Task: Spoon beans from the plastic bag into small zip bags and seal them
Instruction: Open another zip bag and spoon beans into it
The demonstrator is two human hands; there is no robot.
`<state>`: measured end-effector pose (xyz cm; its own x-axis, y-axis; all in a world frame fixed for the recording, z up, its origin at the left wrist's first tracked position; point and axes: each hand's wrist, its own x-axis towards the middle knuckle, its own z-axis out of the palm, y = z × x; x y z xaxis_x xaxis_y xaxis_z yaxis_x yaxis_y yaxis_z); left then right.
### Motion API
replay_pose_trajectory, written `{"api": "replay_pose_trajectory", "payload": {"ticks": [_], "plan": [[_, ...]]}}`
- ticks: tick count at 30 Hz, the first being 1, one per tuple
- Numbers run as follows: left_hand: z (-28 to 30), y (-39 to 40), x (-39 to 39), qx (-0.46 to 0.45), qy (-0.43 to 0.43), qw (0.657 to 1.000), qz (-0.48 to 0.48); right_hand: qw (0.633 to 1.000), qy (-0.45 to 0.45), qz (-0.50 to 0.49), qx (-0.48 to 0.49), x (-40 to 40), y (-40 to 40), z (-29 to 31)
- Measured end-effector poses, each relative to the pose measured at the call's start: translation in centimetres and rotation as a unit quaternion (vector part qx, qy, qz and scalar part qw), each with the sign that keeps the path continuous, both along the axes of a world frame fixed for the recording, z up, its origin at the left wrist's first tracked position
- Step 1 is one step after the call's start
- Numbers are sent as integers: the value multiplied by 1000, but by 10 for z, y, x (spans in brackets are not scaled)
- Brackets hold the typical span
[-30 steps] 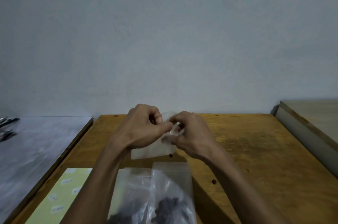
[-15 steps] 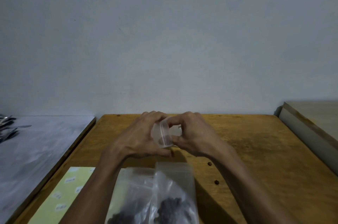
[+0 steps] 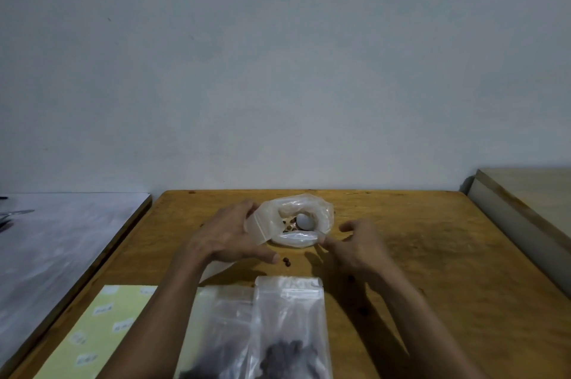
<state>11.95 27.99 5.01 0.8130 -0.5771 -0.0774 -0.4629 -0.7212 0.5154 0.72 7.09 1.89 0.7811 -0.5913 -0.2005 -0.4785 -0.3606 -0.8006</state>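
A plain pale grey-blue wall fills most of what I see, dimly and evenly lit. Below it my wooden table runs up to the wall, its orange-brown top scuffed. To my left lies a grey marbled surface; to my right, a pale beige board on a grey edge.

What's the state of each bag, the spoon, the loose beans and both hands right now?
plastic bag: open, rim rolled down, beans inside.
spoon: bowl resting inside the plastic bag.
small zip bag: held by left hand; open or sealed unclear.
filled zip bags: lying flat, beans inside.
loose beans: spilled on the table.
left hand: gripping the small zip bag.
right hand: loosely curled, empty.
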Motion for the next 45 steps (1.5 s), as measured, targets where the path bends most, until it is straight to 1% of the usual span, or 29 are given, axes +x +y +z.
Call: {"api": "replay_pose_trajectory", "payload": {"ticks": [2,4,7,9,11,13,16,17,19,22,24,25,27,31,33,36,38,41,43,45], "plan": [[-2,-9,5,15,30,999,-6,995,-34,-53,71,10,3,-8],[-2,-15,8,37,60,997,-6,987,-50,-92,118,21,2,-15],[-5,-21,10,46,79,996,4,981,-64,-126,135,32,0,-17],[-10,-21,10,40,86,995,23,984,-95,-120,90,34,-2,-17],[-14,-17,10,38,91,995,35,986,-148,-76,-4,33,-1,-12],[-16,-14,10,39,95,994,39,977,-188,-22,-93,32,1,-8],[-13,-13,8,36,98,994,36,954,-218,23,-203,38,-1,-12],[-11,-13,6,35,97,994,34,951,-223,25,-212,39,-2,-13],[-10,-15,5,30,100,994,30,953,-240,3,-185,39,-3,-14],[-8,-16,2,24,100,994,31,957,-266,-53,-106,35,0,-16],[-9,-16,2,21,101,994,28,949,-300,-86,-38,33,1,-18],[-9,-16,1,20,102,994,26,943,-318,-91,-32,32,0,-20],[-8,-16,-1,17,102,994,25,934,-342,-71,-79,29,1,-25],[-9,-17,-3,12,106,994,24,917,-351,-10,-189,16,6,-37],[-10,-18,-2,8,107,994,22,909,-357,-2,-216,11,9,-40],[-11,-19,-2,5,109,994,28,921,-339,-13,-191,10,13,-43],[-12,-19,-3,3,109,993,35,931,-330,-39,-148,11,16,-45],[-15,-18,-1,-21,101,994,39,941,-312,-128,-29,13,22,-44],[-13,-20,0,-46,107,993,26,935,-297,-186,50,16,25,-39],[-5,-24,-2,-84,117,990,5,928,-279,-223,105,19,27,-35]]}}
